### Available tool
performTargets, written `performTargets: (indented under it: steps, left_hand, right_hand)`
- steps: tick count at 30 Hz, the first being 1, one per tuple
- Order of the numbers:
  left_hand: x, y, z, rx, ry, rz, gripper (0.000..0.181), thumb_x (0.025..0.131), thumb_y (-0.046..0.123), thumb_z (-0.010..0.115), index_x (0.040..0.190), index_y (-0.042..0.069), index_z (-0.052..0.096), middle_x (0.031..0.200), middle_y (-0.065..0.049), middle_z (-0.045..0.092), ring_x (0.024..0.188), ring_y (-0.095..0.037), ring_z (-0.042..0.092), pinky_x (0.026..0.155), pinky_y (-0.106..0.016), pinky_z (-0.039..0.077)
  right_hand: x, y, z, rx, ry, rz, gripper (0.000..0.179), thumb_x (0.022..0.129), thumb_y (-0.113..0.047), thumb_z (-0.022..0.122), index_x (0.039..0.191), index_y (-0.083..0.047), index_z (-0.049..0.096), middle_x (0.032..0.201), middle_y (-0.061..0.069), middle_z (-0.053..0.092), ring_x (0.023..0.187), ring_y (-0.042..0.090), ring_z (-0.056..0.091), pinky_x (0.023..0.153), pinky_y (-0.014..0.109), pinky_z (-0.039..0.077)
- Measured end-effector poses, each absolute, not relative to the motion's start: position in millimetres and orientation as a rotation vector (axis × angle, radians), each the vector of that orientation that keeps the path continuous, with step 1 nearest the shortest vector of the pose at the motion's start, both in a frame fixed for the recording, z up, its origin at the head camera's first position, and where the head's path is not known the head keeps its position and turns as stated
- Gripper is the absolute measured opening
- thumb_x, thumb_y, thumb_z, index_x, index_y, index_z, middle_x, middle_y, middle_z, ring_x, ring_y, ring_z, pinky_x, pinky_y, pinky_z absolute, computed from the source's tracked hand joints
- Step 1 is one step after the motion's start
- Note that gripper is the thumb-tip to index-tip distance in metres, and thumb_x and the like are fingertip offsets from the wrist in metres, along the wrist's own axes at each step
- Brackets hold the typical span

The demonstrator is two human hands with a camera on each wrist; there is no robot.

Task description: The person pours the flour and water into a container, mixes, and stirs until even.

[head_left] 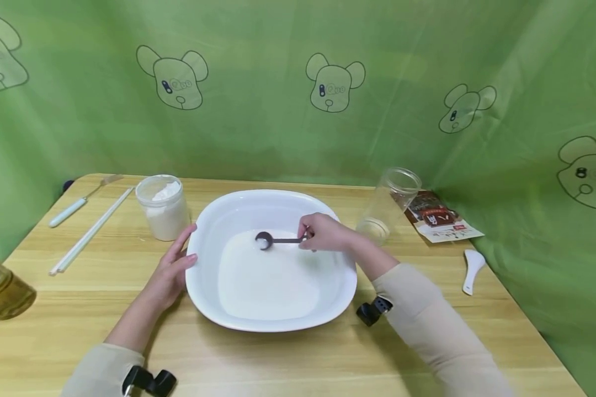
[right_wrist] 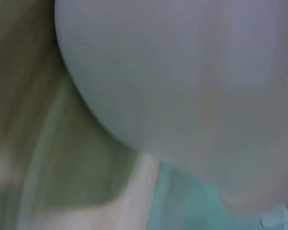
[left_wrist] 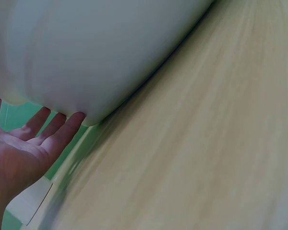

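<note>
A large white basin (head_left: 270, 325) stands on the table in front of me. My left hand (head_left: 171, 270) touches its left side, thumb and a finger at the rim. In the left wrist view, the other fingers of the left hand (left_wrist: 26, 148) reach along the outer wall, fairly straight. Over the basin, my right hand (head_left: 325, 232) pinches the handle of a small dark spoon (head_left: 285, 241). The spoon's bowl points left and shows some white in it. The right wrist view is blurred and mostly filled by the basin's outer wall (right_wrist: 149, 81); the hand's grip is hidden there.
An uncapped jar of white powder (head_left: 166, 215) stands behind my left hand. White chopsticks (head_left: 91, 234), a pale-handled fork (head_left: 72, 211) and a jar of amber liquid (head_left: 7, 292) are farther left. On the right are a clear jar (head_left: 384, 207), a printed packet (head_left: 434, 218) and a white spoon (head_left: 473, 270).
</note>
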State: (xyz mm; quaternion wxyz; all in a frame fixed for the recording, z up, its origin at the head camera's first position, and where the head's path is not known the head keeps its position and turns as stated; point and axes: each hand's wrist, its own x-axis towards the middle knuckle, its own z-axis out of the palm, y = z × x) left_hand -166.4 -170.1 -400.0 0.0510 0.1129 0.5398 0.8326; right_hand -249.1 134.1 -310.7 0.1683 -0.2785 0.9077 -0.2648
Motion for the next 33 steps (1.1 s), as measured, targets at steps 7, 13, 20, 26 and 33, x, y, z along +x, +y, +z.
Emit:
performTargets:
  steps: [7,13,20,26,33]
  left_hand:
    - [-166,-169,-400,0.345,1.653,2.531,0.059,0.083,0.004,0.044,0.137,0.02,0.024,0.118,-0.01,0.037,0.092,-0.019,0.053,0.072,-0.032,0.048]
    - [-167,-169,-400,0.336,1.665,2.524,0.059,0.084,0.005,0.044,0.137,0.02,0.024,0.117,-0.01,0.038,0.091,-0.018,0.054,0.071,-0.032,0.049]
    - [-167,-170,-399,0.325,1.671,2.517,0.06,0.083,0.006,0.045,0.137,0.02,0.023,0.118,-0.011,0.036,0.091,-0.018,0.053,0.072,-0.032,0.048]
    - [-166,-170,-398,0.334,1.665,2.519,0.059,0.084,0.005,0.044,0.137,0.02,0.023,0.118,-0.011,0.036,0.091,-0.018,0.053,0.072,-0.031,0.048]
    - [-165,-170,-397,0.322,1.659,2.517,0.059,0.084,0.005,0.044,0.137,0.02,0.022,0.12,-0.013,0.033,0.093,-0.018,0.052,0.073,-0.031,0.048]
  right_hand:
    - [-237,110,-317,-0.866,2.387,-0.85,0.01,0.074,-0.001,0.062,0.08,-0.002,0.054,0.054,0.001,0.045,0.048,0.011,0.043,0.047,0.02,0.035]
    - [-219,115,-309,-0.945,2.243,-0.794,0.009,0.074,-0.002,0.063,0.077,-0.006,0.056,0.052,-0.001,0.044,0.047,0.01,0.043,0.049,0.02,0.036]
    - [-208,148,-295,-0.975,2.249,-0.752,0.008,0.071,0.0,0.062,0.074,-0.006,0.057,0.052,-0.002,0.044,0.048,0.009,0.042,0.046,0.02,0.036]
    - [-211,176,-287,-0.941,2.444,-0.705,0.01,0.068,0.002,0.061,0.07,-0.007,0.056,0.054,-0.002,0.044,0.05,0.009,0.039,0.045,0.02,0.034]
    - [-225,174,-286,-0.766,2.66,-0.664,0.007,0.071,0.001,0.06,0.072,-0.004,0.057,0.057,0.001,0.048,0.051,0.012,0.043,0.046,0.024,0.038]
